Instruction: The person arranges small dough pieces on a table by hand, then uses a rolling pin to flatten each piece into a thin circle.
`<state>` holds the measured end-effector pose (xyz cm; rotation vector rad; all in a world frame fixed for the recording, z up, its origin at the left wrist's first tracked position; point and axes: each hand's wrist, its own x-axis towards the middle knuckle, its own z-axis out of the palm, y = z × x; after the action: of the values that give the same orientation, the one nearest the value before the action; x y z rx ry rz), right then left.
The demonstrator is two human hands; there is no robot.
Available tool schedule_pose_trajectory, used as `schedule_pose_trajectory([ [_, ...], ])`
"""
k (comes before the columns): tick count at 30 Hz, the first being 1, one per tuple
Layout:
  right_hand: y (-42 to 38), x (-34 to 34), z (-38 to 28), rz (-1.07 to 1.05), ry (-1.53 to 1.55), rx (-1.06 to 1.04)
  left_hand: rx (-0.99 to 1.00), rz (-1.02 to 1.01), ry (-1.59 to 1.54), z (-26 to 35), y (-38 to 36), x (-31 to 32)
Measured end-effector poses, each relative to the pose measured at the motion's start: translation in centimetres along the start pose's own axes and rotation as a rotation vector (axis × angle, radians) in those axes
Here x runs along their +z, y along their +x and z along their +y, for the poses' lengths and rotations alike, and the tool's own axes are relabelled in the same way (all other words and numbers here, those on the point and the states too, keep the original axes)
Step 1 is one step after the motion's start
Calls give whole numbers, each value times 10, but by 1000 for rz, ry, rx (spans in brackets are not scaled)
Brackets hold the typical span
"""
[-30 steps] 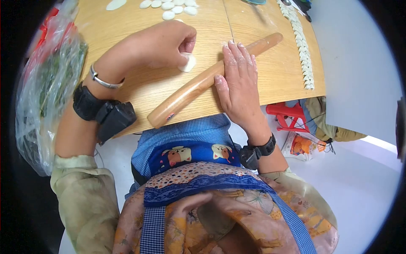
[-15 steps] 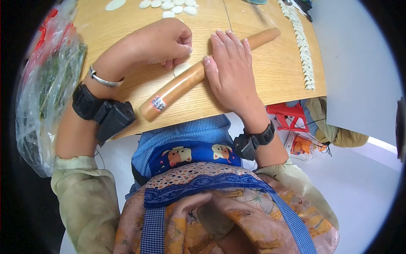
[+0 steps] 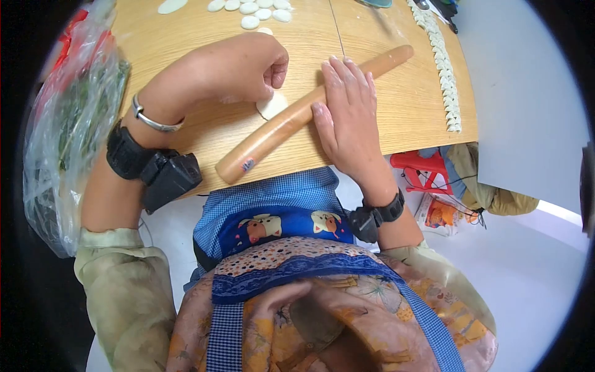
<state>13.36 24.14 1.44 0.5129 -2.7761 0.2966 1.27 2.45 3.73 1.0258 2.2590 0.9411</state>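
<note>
My left hand (image 3: pixel 263 68) has its fingers curled and pinched at the upper edge of a round white dough wrapper (image 3: pixel 271 106) on the wooden table (image 3: pixel 204 149). The wrapper lies against the upper side of a wooden rolling pin (image 3: pixel 279 128), which slants from lower left to upper right. Over the middle of the pin lies my right hand (image 3: pixel 349 99), palm down and pressing on it, with the fingers stretched out and the thumb apart.
Several dough discs (image 3: pixel 249 8) lie at the table's far side, with a larger oval one (image 3: pixel 171 6) to their left. A long row of folded dough pieces (image 3: pixel 445 74) runs along the right. Plastic bags with greens (image 3: pixel 80 124) hang at the left edge.
The rolling pin has moved a little right and down and turned about its axis, its label now lower. My right hand has shifted right and down with it. More of the wrapper shows.
</note>
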Motion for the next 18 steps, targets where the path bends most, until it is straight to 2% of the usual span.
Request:
schedule_pose_trajectory([
  [11, -14, -1, 0, -14, -1, 41, 46, 18, 164, 8, -4, 5],
  [18, -14, -1, 0, -12, 2, 42, 102, 130, -7, 0, -2, 13],
])
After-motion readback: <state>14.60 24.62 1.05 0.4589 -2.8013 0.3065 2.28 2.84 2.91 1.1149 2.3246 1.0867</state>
